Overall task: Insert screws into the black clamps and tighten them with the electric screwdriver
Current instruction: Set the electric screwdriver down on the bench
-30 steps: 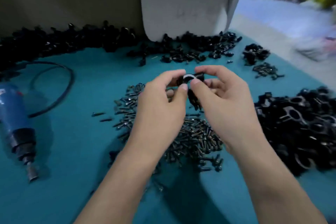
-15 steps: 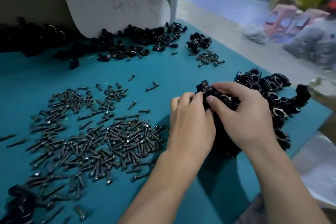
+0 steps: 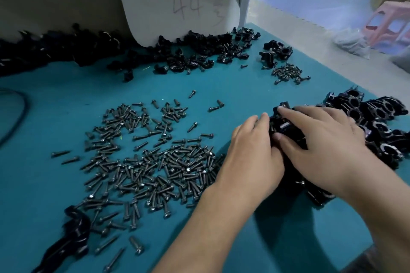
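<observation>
A heap of black clamps (image 3: 377, 122) lies at the right of the teal table. Both hands are down on its left edge. My right hand (image 3: 321, 139) lies over the heap, and its thumb and forefinger pinch one black clamp (image 3: 285, 125). My left hand (image 3: 250, 157) meets the same clamp from the left with bent fingers; its thumb is hidden. A wide spread of dark screws (image 3: 150, 162) covers the table's middle, just left of my left hand. The electric screwdriver is out of view.
More black clamps (image 3: 199, 51) line the back, below a white board (image 3: 177, 2) marked 44. A small screw pile (image 3: 288, 73) and a few clamps (image 3: 275, 51) sit at the back right. A black cable (image 3: 20, 113) curves at left. Blurred black parts (image 3: 73, 235) lie at the front left.
My hands came down from mid-air above the screws to the clamp heap on the right, and the view swung right. The blue screwdriver left the view.
</observation>
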A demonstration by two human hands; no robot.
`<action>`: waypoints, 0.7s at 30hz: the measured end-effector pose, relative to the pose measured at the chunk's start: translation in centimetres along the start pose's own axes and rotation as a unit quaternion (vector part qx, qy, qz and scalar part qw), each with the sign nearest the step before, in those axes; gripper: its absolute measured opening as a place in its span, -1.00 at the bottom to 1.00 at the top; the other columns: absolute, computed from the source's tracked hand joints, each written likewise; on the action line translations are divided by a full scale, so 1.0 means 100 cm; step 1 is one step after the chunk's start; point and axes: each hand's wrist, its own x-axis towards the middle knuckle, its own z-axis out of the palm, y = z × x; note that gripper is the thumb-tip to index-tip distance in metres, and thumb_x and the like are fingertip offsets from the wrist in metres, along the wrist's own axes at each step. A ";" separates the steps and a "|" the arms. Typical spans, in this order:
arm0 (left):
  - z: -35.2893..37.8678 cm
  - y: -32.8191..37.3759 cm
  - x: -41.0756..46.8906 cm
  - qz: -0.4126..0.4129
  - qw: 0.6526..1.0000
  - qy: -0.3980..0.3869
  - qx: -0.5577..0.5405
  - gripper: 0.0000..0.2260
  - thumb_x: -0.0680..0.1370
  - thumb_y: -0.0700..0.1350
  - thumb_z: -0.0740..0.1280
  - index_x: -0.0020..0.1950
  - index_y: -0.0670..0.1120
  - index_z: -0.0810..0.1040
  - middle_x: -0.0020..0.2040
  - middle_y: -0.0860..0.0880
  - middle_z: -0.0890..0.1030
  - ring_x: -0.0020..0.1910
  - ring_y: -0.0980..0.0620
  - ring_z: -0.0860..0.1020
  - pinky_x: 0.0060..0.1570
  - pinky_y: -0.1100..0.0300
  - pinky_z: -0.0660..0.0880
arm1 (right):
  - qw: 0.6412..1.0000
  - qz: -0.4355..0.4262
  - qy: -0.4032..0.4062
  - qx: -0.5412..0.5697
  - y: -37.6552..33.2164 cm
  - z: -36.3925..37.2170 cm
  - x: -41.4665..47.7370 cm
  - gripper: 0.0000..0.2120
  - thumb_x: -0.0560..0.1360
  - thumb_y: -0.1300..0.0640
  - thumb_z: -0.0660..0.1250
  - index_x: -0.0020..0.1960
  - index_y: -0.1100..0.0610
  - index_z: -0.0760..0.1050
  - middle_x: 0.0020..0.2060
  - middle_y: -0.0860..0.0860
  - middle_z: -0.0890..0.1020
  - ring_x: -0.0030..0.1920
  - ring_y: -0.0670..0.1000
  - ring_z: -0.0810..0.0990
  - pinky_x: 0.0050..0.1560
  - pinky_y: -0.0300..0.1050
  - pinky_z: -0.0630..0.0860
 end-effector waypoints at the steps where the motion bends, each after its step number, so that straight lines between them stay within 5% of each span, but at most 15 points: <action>1: -0.008 0.001 -0.004 0.003 1.000 0.012 -0.011 -0.46 0.65 -0.16 0.21 0.65 -0.03 0.22 0.58 0.04 0.31 0.55 0.05 0.23 0.45 0.26 0.17 | 0.999 -0.033 0.020 0.007 -0.004 -0.002 -0.003 -0.44 0.56 -0.20 0.17 0.56 -0.22 0.28 0.53 -0.08 0.35 0.58 0.07 0.11 0.57 0.29 0.01; 3: -0.027 0.004 -0.012 0.003 0.997 0.054 -0.064 -0.53 0.64 -0.16 0.24 0.57 0.02 0.37 0.47 0.05 0.45 0.44 0.07 0.40 0.41 0.24 0.31 | 0.984 -0.133 0.086 0.081 -0.020 -0.001 -0.009 -0.49 0.55 0.00 0.22 0.51 -0.10 0.41 0.48 -0.01 0.44 0.56 0.12 0.24 0.53 0.32 0.17; 5: -0.051 0.005 -0.021 0.003 0.982 0.118 -0.150 -0.63 0.63 -0.20 0.27 0.42 0.02 0.52 0.29 0.05 0.60 0.27 0.09 0.55 0.32 0.12 0.51 | 0.947 -0.203 0.138 0.207 -0.045 0.007 -0.011 -0.53 0.57 0.16 0.20 0.44 -0.14 0.46 0.40 -0.13 0.51 0.48 -0.03 0.40 0.46 0.15 0.36; 10: -0.120 -0.028 -0.040 -0.041 0.871 0.386 -0.300 -0.66 0.57 -0.39 0.28 0.00 0.06 0.62 -0.09 0.17 0.68 -0.05 0.26 0.64 -0.04 0.40 0.55 | 0.819 -0.164 0.005 0.549 -0.159 0.016 0.001 -0.59 0.66 0.18 0.27 0.32 -0.30 0.48 0.21 -0.27 0.62 0.19 -0.28 0.60 0.30 -0.06 0.53; 16: -0.208 -0.123 -0.027 -0.186 0.772 0.490 -0.359 -0.78 0.59 -0.34 0.28 0.01 -0.06 0.64 -0.01 -0.05 0.72 0.04 -0.02 0.69 0.17 -0.01 0.63 | 0.767 -0.140 -0.163 0.605 -0.309 0.053 0.030 -0.63 0.68 0.26 0.17 0.41 0.03 0.50 0.28 -0.05 0.62 0.26 -0.10 0.59 0.37 -0.11 0.50; 21: -0.255 -0.207 0.018 -0.264 0.770 0.464 -0.350 -0.78 0.61 -0.28 0.28 0.14 -0.05 0.64 0.14 -0.08 0.69 0.14 -0.07 0.66 0.24 -0.03 0.60 | 0.763 -0.087 -0.206 0.607 -0.386 0.100 0.089 -0.56 0.70 0.14 0.13 0.58 0.07 0.28 0.50 0.05 0.43 0.44 0.04 0.44 0.45 -0.02 0.38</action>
